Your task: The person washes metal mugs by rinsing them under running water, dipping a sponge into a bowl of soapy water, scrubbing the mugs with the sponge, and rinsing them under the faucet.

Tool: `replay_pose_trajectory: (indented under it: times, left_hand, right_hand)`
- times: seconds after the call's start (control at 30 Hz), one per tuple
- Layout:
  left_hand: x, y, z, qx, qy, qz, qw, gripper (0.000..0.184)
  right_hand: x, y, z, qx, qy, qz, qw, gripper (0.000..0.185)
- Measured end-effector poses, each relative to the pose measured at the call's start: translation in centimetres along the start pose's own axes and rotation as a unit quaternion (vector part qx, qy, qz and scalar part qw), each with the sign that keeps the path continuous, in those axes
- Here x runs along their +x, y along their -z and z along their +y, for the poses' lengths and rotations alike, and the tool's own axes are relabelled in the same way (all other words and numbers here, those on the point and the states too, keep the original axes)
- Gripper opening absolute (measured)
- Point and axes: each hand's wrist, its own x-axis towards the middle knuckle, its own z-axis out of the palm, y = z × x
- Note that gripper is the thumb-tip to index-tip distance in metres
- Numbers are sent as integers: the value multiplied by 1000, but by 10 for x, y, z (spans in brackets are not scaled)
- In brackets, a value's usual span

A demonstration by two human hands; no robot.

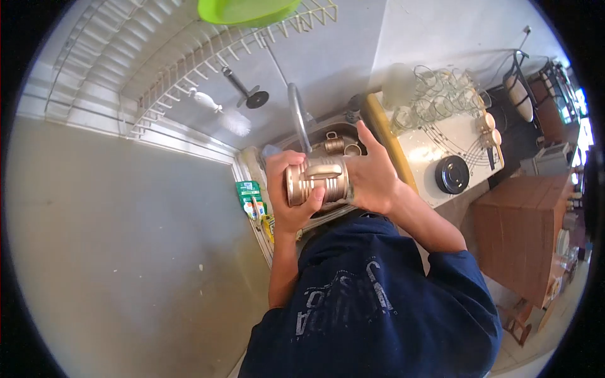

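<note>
Here, white lettering (380, 293) on the navy T-shirt (403, 309), worn and too distorted to read; on the green packet (250, 191) near the sink (345, 128), print too small to make out. Over the sink, just by the tap (297, 114), a glossy, copper-toned metallic mug (319, 177), turned on its side, with ribbed bands and a curved handle uppermost. Left grip (285, 209) clamped round the mug, thumb along its side; right grip (375, 183) against one end, thumb raised, fingers hidden, closure impossible to tell.

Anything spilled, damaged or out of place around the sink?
Only the pale flecks on the grey surface left of the sink stand out, breaking its plain face; spill or damage, I cannot tell.
</note>
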Motion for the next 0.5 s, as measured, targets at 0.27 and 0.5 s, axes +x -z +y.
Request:
replay_pose_trajectory:
  times: [0.27,0.5]
  left_hand:
    - [-1,-18,7,-290,237,-34,927,88]
    - [-6,-9,-25,-257,270,-57,926,56]
  right_hand:
    - [-10,19,34,-539,274,99,791,89]
    - [6,29,53,-227,257,112,932,97]
